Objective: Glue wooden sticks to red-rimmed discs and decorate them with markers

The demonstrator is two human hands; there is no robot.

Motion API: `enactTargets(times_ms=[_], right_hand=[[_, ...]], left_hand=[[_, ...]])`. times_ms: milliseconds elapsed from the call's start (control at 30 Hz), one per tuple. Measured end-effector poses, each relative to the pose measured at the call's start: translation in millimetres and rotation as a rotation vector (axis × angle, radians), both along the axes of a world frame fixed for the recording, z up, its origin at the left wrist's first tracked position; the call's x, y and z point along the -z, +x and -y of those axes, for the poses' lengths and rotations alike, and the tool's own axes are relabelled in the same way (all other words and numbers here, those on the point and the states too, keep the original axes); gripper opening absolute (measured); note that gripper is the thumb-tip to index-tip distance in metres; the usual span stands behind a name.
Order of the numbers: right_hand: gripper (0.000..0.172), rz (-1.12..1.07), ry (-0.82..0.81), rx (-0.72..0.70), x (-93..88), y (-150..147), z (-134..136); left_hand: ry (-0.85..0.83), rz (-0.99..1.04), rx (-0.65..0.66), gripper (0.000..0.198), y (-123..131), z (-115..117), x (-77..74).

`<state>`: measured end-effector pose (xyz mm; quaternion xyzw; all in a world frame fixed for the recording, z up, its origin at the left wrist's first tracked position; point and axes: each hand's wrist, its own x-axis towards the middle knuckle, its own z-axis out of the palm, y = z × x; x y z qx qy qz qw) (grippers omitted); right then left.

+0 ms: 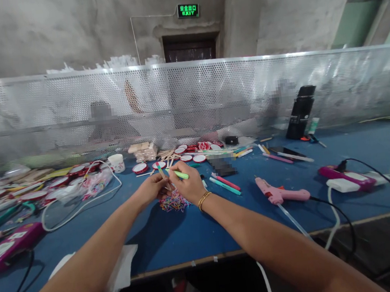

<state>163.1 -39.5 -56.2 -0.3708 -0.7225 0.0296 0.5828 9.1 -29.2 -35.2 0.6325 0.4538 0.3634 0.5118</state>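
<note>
My left hand [155, 187] pinches a flat wooden stick [161, 172] that stands tilted, its upper end coloured red and green. My right hand [189, 180], with a gold bracelet at the wrist, is closed on a light green marker [181, 174], whose body points to the right. Both hands are close together, the marker's tip hidden by the fingers near the stick. Just below them lies a pile of small colourful pieces [175, 201] on the blue table [197, 234].
Right of my hands lie teal and pink markers [225, 185], a pink glue gun [281, 192] and a purple power strip [348, 179]. A black bottle [300, 113] stands behind. A paper cup [116, 163], cables and red round pieces [140, 168] are at the left and back.
</note>
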Motion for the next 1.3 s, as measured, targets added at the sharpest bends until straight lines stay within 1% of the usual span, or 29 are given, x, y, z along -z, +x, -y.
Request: enactTargets(times_ms=[100, 233, 367, 533, 733, 967, 1200, 1300], right_hand=[[0.022, 0.023, 0.038, -0.009, -2.5, 0.8, 1.6], [0.015, 0.002, 0.08, -0.077, -2.2, 0.6, 2.3], [0.013, -0.014, 0.034, -0.126, 1.9, -0.3, 1.7], [0.004, -0.078, -0.014, -0.108, 4.5, -1.3, 1.3], [0.013, -0.024, -0.01, -0.11, 3.1, -0.7, 2.1], [0.01, -0.033, -0.011, -0.06, 4.4, 1.4, -1.9], [0.012, -0.003, -0.019, -0.107, 2.1, 0.0, 2.5], [0.011, -0.005, -0.016, -0.101, 2.1, 0.3, 1.8]], left_hand=[[-0.01, -0.009, 0.009, 0.031, -0.1, 0.2, 0.2], [-0.01, -0.008, 0.004, 0.035, 0.1, 2.2, -1.2], [-0.025, 0.014, 0.013, 0.038, 0.1, 3.0, -1.9], [-0.026, 0.0, 0.029, 0.036, -0.1, 1.7, -1.0], [-0.008, -0.009, 0.053, 0.033, 0.4, 4.4, -1.9], [0.01, 0.001, 0.032, 0.033, -1.1, -0.1, 2.3], [0.005, -0.013, 0.041, 0.035, 1.0, 3.9, -1.3], [0.013, -0.008, 0.045, 0.034, 0.9, 3.5, -0.5]])
